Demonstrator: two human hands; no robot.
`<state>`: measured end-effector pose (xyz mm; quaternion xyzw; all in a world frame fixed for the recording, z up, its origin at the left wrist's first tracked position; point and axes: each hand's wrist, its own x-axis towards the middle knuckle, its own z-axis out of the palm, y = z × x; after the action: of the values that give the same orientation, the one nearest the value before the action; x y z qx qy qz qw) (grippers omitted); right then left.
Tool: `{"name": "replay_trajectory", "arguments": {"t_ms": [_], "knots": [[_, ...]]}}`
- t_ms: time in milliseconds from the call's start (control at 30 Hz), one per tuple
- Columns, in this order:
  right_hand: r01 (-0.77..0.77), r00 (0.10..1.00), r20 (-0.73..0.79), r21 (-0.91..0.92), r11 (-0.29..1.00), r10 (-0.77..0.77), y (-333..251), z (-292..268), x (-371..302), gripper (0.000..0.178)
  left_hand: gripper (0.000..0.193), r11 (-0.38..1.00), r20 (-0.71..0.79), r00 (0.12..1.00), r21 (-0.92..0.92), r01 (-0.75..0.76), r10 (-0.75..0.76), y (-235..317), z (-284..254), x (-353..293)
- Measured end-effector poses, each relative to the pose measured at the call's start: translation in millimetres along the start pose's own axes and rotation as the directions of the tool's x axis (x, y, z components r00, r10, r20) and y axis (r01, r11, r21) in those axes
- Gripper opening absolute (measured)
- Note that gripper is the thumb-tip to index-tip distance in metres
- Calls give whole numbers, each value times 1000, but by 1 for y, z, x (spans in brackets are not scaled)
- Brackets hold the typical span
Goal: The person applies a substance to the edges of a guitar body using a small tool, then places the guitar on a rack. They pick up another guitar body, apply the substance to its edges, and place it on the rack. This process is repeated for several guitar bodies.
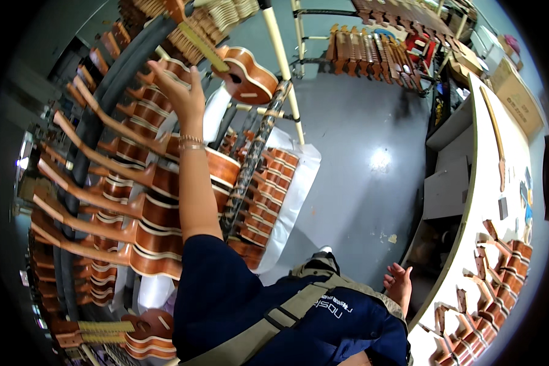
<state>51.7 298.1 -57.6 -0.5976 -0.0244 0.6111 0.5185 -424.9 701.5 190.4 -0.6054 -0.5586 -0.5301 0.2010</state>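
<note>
My left hand (182,91) is stretched out over the rack at the far left, its fingers and thumb spread and nothing in them. Just right of it sits a small ukulele (254,79) with a brown body, a dark soundhole and a pale fretboard (202,47); hand and instrument look apart. Below the forearm, several ukulele bodies with bare necks (97,161) stand in a row. My right hand (398,283) hangs low by the workbench on the right, fingers loosely bent and apart, holding nothing.
Padded dark rails (113,67) and a wrapped bar (250,161) frame the rack. More bodies (273,189) stand lower down. A white-topped bench (470,268) carries a loose neck (494,131) and a row of instruments (500,311). Necks hang on a far rack (372,55).
</note>
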Motion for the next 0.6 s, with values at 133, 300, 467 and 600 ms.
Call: {"name": "replay_trajectory", "arguments": {"t_ms": [133, 300, 467, 600], "knots": [[42, 988, -149, 34, 999, -37, 4, -7, -20, 61, 88, 836, 168, 898, -329, 440, -406, -93, 124, 50], [57, 937, -347, 33, 998, -42, 14, -19, -49, 61, 52, 622, 255, 843, -582, 525, -474, -168, 213, 85], [37, 925, -379, 93, 995, 1, 43, -36, -59, 64, 50, 943, 231, 971, -303, 140, -70, -74, 175, 57], [35, 960, -280, 30, 999, -25, 54, -39, -56, 70, 49, 882, 21, 978, -437, -179, 208, 61, 68, 28]]}}
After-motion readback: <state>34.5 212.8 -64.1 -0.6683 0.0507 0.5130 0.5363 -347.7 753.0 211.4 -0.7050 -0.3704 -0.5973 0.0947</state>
